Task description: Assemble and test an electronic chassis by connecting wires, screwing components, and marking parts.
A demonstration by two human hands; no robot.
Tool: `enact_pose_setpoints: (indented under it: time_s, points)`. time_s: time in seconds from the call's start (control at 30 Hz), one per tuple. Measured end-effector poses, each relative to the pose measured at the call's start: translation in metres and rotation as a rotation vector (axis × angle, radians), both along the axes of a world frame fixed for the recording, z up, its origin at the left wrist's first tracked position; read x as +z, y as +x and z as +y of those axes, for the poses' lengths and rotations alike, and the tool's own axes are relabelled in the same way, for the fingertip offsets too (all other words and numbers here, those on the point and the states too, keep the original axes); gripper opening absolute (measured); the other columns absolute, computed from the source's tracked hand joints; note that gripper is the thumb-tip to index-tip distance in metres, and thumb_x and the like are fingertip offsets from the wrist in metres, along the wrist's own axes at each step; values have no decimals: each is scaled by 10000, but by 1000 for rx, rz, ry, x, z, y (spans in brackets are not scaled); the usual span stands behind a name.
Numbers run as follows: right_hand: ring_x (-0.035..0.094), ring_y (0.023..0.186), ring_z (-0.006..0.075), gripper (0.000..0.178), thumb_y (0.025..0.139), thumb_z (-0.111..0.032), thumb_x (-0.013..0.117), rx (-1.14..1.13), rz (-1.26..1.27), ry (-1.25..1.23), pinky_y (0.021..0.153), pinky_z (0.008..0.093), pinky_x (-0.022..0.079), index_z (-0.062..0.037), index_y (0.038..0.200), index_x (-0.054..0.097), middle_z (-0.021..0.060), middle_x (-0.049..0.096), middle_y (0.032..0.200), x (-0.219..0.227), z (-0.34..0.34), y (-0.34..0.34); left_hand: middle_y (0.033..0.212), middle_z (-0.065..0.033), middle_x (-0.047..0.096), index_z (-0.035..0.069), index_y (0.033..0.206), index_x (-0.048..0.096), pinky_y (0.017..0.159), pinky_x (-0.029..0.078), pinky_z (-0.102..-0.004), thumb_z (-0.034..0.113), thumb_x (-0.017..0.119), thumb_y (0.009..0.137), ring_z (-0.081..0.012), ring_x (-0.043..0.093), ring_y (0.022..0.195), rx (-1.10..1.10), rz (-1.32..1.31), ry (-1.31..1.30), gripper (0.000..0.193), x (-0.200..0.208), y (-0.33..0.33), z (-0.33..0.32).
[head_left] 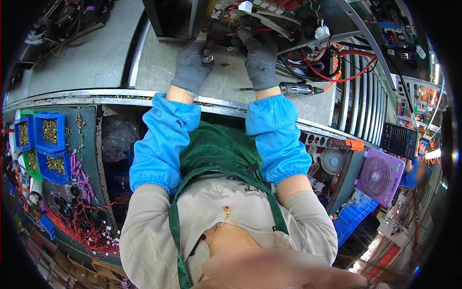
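Both hands wear grey gloves and reach to the front edge of an open metal cabinet (168, 19) full of wiring. My left hand (191, 65) is closed, its fingers up at the cabinet's lower edge. A small shiny metal piece (207, 59) shows at its inner side; what the fingertips grip is too small to make out. My right hand (260, 58) is closed too, fingertips among the wires beside a red wire (262, 30), and what they pinch is hidden. Between the hands a small screw-like part (224, 64) lies on the metal worktop (221, 84).
A pneumatic-looking screwdriver (301, 90) lies right of my right hand. Loose red and black cables (332, 77) hang beyond it, by a roller conveyor (368, 96). Left stand blue bins (50, 132) of brass screws and a heap of red wires (86, 229). A purple fan (380, 177) stands right.
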State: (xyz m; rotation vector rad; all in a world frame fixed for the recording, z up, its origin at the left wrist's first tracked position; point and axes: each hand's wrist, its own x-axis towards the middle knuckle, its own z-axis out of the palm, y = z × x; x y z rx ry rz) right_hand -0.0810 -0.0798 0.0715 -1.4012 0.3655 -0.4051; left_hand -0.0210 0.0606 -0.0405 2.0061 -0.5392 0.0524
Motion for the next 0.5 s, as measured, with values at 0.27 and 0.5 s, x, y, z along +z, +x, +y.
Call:
enact_pose_setpoints:
  time_s: [0.27,0.5]
  points:
    - [617,628,140,186,785,-117,686,-86,-55,-122,545,252,476,8,916,646,73,654,780,-6,-1,0,793,-76,607,40,951,633,611,450,-306,222,635,837,-219,578,707,53,149,-412,215,78,-27,-18]
    - [581,609,122,193,787,-131,688,-121,-26,48,557,248,457,11,911,643,70,648,757,5,10,-2,832,-147,606,50,939,647,661,453,-361,267,626,829,-310,575,751,41,-170,-137,244,81,-16,2]
